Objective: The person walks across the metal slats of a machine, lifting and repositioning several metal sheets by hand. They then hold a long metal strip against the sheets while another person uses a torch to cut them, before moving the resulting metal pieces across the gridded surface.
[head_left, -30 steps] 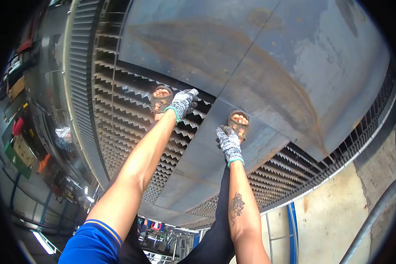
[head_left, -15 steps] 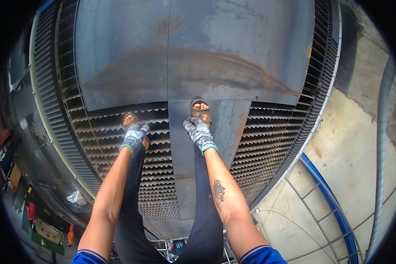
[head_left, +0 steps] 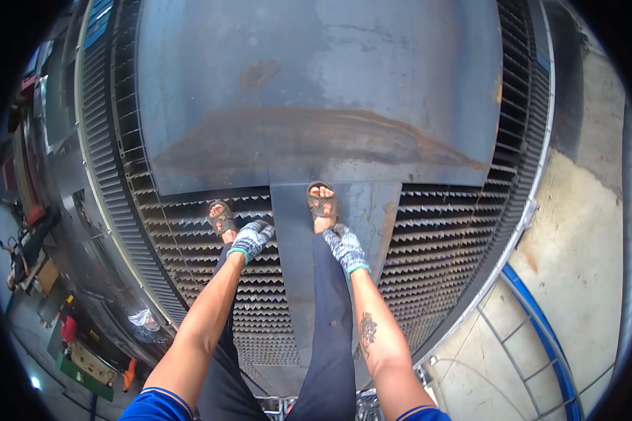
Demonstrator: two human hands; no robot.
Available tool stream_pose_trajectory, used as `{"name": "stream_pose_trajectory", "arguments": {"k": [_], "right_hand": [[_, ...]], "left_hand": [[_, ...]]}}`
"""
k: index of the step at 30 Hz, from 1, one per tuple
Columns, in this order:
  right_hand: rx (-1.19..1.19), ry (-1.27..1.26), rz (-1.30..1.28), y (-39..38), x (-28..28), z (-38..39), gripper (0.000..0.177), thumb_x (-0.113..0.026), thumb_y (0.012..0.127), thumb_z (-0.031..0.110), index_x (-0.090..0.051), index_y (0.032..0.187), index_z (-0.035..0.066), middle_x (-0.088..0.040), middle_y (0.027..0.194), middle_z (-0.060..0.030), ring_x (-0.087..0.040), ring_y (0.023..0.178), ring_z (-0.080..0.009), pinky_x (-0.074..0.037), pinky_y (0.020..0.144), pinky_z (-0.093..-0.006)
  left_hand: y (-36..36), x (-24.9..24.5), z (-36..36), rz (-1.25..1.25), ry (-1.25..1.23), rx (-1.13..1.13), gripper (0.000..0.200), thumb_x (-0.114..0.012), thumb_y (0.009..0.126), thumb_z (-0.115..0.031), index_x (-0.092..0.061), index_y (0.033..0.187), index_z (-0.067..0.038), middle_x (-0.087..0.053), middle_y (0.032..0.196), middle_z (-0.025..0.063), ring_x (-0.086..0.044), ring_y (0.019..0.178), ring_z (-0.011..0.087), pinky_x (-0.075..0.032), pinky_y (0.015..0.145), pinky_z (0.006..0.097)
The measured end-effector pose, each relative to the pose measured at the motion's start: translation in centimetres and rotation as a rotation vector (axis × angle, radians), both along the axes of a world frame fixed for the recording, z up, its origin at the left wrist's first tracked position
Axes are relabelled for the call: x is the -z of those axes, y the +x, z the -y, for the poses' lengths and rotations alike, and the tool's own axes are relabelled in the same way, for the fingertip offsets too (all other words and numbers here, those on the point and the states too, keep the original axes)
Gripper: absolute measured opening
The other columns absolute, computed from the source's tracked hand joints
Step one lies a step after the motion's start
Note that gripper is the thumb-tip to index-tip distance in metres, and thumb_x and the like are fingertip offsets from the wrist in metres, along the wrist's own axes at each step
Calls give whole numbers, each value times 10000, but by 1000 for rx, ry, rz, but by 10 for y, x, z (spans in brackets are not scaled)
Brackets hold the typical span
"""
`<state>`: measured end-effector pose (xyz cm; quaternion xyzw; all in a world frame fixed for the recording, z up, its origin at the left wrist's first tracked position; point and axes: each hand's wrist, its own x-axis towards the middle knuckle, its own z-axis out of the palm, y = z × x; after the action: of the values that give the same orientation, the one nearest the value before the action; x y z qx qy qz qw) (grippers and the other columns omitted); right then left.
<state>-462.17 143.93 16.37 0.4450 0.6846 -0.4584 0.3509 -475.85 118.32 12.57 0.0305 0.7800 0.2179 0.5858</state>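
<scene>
Grey-and-white knit gloves [head_left: 249, 245] covered the left hand [head_left: 254, 237] and right hand [head_left: 344, 248], their grip impossible to tell; the wide blue-grey metal sheet [head_left: 372, 70] lay far, while gaps between jagged metal slats [head_left: 435, 238] risked trapping the brown left sandal [head_left: 220, 216].

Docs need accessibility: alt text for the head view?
Gloved left hand and right hand reach down over a serrated grate and narrow plate. Sandaled left foot is on the grate, right foot on the plate; rust-stained plating lies ahead.

A hand could pass over the large metal sheet [head_left: 316, 70], edge to edge; sandaled feet [head_left: 321, 205] and toothed slats [head_left: 435, 238] obstruct its near side.
</scene>
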Motion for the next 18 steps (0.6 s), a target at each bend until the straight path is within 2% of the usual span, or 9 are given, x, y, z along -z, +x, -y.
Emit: {"name": "stream_pose_trajectory", "arguments": {"k": [3,6,8,10,13,14,16,17,18], "right_hand": [[-10,68,-99,13,-6,-30,397,-623,876,336,-646,1100,10,-657,1112,-203,-616,1067,-349,-480,922,-398],[6,26,-24,14,-25,-63,433,-639,877,355,-639,1138,10,-650,1153,-188,-607,1103,-324,-467,952,-378],[78,46,-4,23,-38,-83,428,-639,878,350,-644,1124,0,-661,1113,-204,-624,1075,-320,-480,927,-379],[-1,98,-14,45,-36,-88,412,-639,876,336,-647,1113,-2,-665,1087,-208,-627,1051,-336,-486,912,-389],[-142,252,-10,91,-52,-70,412,-611,897,352,-649,1098,-6,-649,1105,-212,-606,1053,-358,-486,906,-392],[-166,132,-31,113,-72,-59,405,-520,954,345,-613,1189,28,-629,1192,-176,-595,1084,-351,-470,930,-416],[-290,151,-195,236,-85,-9,424,-543,932,357,-614,1177,17,-625,1140,-225,-593,1030,-398,-484,875,-454],[-1159,-4,106,264,-134,8,415,-369,999,188,-444,1394,83,-493,1409,-128,-525,1213,-303,-437,1000,-430],[-663,48,248,372,-149,58,361,-399,994,184,-532,1308,65,-569,1274,-156,-578,1117,-307,-468,954,-432]], "left_hand": [[12,-23,-32,62,-47,-28,418,-571,906,-368,-636,1124,-17,-669,1082,198,-630,1019,345,-480,883,400],[11,-37,-60,123,-65,18,434,-566,909,-367,-624,1141,-5,-664,1094,202,-624,1032,341,-473,894,394],[21,-38,-65,123,-35,-2,440,-568,910,-365,-616,1160,-6,-659,1116,200,-616,1058,339,-467,909,386],[30,-31,-56,156,5,-96,453,-572,906,-367,-611,1178,-7,-641,1161,209,-596,1107,342,-456,940,380],[30,-41,-48,109,31,19,462,-559,906,-373,-613,1178,-3,-635,1169,219,-593,1118,340,-453,945,396],[24,-50,-49,142,9,48,471,-565,900,-378,-612,1178,-1,-633,1168,226,-589,1118,353,-452,950,401],[19,-59,-40,48,23,117,475,-578,891,-383,-614,1172,-2,-638,1150,230,-598,1098,361,-454,950,403],[17,-50,-30,87,29,125,470,-585,888,-383,-618,1171,-9,-649,1126,229,-603,1090,364,-454,952,404],[11,-55,-23,13,72,142,459,-587,889,-386,-630,1162,-19,-660,1107,220,-609,1081,360,-457,948,401]]}}
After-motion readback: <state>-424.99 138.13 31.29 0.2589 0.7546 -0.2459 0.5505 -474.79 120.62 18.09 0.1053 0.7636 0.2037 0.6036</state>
